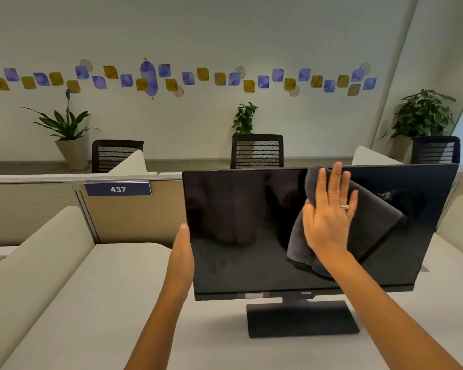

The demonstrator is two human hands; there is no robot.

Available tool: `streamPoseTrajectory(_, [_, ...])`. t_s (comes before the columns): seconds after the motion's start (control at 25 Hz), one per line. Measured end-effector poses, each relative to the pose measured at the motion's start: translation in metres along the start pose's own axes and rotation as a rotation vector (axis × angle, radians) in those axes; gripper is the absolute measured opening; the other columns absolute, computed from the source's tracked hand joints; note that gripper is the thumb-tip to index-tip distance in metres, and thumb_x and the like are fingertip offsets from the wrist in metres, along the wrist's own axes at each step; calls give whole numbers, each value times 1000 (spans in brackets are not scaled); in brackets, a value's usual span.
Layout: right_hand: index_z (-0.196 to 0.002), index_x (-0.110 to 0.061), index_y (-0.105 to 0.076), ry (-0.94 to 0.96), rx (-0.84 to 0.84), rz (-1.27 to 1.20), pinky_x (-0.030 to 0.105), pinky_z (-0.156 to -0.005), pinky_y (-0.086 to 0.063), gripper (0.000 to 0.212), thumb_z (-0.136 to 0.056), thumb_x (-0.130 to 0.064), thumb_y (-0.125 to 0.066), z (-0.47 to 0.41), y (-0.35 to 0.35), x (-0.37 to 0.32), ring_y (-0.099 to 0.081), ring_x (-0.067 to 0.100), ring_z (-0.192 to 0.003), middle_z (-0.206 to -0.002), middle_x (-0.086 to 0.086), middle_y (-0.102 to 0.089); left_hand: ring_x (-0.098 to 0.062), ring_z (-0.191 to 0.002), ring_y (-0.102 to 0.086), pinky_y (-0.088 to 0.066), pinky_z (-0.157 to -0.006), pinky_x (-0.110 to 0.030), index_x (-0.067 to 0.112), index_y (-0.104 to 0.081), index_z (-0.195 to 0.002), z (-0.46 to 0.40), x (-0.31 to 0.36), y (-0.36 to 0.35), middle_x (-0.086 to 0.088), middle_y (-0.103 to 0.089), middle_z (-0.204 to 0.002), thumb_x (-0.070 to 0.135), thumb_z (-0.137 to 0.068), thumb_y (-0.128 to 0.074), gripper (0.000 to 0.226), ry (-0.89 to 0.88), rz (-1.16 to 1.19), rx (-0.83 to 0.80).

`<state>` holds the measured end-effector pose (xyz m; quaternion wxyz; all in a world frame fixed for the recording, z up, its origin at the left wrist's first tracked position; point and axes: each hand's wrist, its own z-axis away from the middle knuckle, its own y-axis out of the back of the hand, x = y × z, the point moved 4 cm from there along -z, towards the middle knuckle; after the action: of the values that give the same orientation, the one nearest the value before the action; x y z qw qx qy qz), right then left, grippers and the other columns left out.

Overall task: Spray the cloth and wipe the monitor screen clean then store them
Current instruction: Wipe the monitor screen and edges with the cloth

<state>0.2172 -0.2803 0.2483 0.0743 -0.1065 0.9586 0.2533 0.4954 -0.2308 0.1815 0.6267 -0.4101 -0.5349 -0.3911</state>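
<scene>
On screen [238, 231] upper right, right hand [329, 220], fingers straight, presses cloth [372, 222]; left hand [182, 252] steadies left edge, grip unclear. Hard push could tip monitor.

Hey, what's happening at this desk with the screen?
A person is cleaning a monitor that stands on a desk. Their right hand presses a dark grey cloth flat against the upper right of the dark screen, while the left hand steadies the monitor's left edge. No spray bottle is in view.
</scene>
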Motion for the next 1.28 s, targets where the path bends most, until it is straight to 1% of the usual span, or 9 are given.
streamPoseTrajectory(0.16, [-151,-19,-10,-114,31,-85,52,-117,-2,60,-96,-30,-30,-3,1,24,4,27,-146,-159,10,-1,-24,-141,-24,-21,-113,-40,26,-17,-149,2,0,-5,-1,-24,-155,55,-94,-25,63,48,-4,18])
streamPoseTrajectory(0.28, [-150,-14,-18,-97,70,-155,56,-115,-3,59,-94,-24,-36,-2,-5,9,-1,33,-145,-157,16,-10,-25,-143,-19,-18,-114,-42,27,-12,-150,5,-1,-6,-1,-19,-157,54,-95,-24,62,87,-12,28])
streamPoseTrajectory(0.52, [-149,-18,-22,139,32,-171,55,-116,-2,64,-90,-28,-43,9,-23,-78,-4,33,-145,-157,12,-11,-25,-143,-17,-17,-114,-43,29,-13,-149,6,-2,-7,0,-17,-157,48,-98,-23,56,51,-85,32])
streamPoseTrajectory(0.68, [-151,-19,-19,304,-20,-143,53,-116,2,67,-89,-31,-42,26,-35,-127,-4,32,-146,-159,10,-7,-19,-142,-20,-20,-111,-35,31,-18,-148,7,-1,-6,4,-21,-156,46,-98,-22,51,-59,-120,22])
streamPoseTrajectory(0.84, [-151,-19,-18,448,-84,-133,51,-117,-1,65,-91,-31,-40,53,-47,-128,-6,27,-147,-160,7,-8,-18,-140,-24,-23,-101,-26,29,-22,-145,12,5,-13,3,-26,-153,37,-101,-22,46,-123,-108,57])
streamPoseTrajectory(0.96, [-150,-18,-22,490,-84,-95,51,-118,-4,66,-89,-26,-44,71,-52,-105,-10,25,-146,-159,5,-13,-21,-140,-25,-24,-109,-32,24,-22,-146,16,11,-18,-1,-27,-153,34,-101,-22,46,-105,-103,85])
streamPoseTrajectory(1.04, [-151,-18,-19,454,-73,-56,50,-118,-1,68,-89,-26,-45,79,-52,-82,-9,26,-146,-160,5,-8,-24,-140,-25,-23,-111,-36,21,-21,-146,19,16,-21,-4,-27,-153,31,-101,-24,46,-56,-82,108])
streamPoseTrajectory(1.16, [-151,-18,-11,263,-31,-50,50,-117,0,68,-90,-27,-39,73,-45,-40,-3,28,-147,-160,6,-2,-27,-139,-26,-23,-112,-39,18,-23,-146,21,22,-24,-8,-28,-151,28,-102,-25,45,3,-51,114])
streamPoseTrajectory(1.28, [-149,-15,-17,63,40,-117,53,-116,-5,60,-94,-25,-37,49,-33,-5,-3,30,-146,-157,13,-12,-28,-139,-25,-22,-113,-40,16,-22,-147,23,26,-26,-9,-27,-152,27,-102,-25,46,13,-69,105])
